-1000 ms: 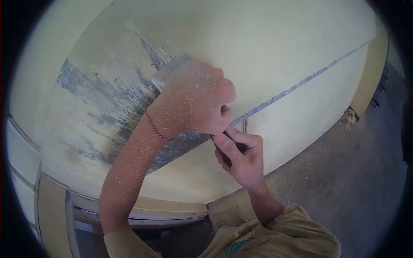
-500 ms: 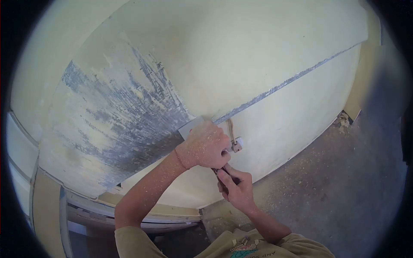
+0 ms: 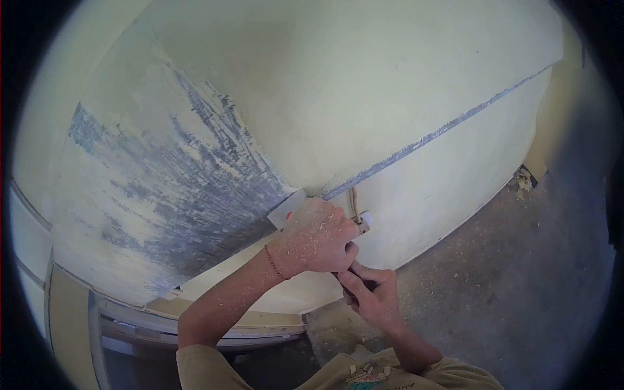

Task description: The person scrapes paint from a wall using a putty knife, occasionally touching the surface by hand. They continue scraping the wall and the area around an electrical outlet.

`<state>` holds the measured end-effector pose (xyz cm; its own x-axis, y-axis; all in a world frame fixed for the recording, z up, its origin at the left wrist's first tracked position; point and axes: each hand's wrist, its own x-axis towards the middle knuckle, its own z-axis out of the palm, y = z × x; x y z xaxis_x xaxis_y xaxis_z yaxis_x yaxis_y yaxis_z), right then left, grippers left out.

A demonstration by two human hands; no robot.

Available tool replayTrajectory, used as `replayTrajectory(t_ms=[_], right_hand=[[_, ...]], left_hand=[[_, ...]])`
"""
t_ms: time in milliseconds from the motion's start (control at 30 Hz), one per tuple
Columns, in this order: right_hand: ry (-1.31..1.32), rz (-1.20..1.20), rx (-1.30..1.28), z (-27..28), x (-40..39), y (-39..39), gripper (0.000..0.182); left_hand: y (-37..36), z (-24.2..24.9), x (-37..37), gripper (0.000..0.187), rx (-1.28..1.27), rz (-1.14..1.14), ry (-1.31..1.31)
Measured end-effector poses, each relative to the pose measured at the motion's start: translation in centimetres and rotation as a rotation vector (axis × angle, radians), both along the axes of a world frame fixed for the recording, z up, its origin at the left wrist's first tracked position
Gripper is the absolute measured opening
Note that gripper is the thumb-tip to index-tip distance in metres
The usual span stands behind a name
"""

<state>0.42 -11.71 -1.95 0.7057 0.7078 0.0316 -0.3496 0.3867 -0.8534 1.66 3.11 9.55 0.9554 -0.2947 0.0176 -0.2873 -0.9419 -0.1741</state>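
The scraper (image 3: pixel 286 211) has been drawn down from the upper centre of the frame to lower centre, gripped by both hands, left hand (image 3: pixel 315 237) above right hand (image 3: pixel 370 292).

Scraper (image 3: pixel 289 209): wide, flat, pale metal blade, laid nearly flush against the wall (image 3: pixel 403 78) at the lower end of the scraped grey patch. Only one blade corner and edge show; the handle is hidden.

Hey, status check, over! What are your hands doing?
Both hands, left and right, grip flat metal scraper on pale yellow wall. Small wall fitting beside blade.
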Motion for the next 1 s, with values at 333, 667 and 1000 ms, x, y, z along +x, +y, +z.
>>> replayTrajectory(t_ms=[333, 667, 1000], right_hand=[[-0.027, -0.105, 0.006, 1.1, -2.2, 1.2, 0.032], [-0.109, -0.131, 0.063, -1.5, -1.8, 0.0, 0.031], [-0.113, -0.163, 0.041, -1.1, -1.8, 1.1, 0.032]], left_hand=[[0.9, 1.9, -0.2, 0.019, -0.034, -0.132, 0.02], [0.2, -1.4, -0.8, 0.022, -0.048, -0.03, -0.035], [0.4, -0.5, -0.4, 0.02, -0.041, -0.036, -0.014]])
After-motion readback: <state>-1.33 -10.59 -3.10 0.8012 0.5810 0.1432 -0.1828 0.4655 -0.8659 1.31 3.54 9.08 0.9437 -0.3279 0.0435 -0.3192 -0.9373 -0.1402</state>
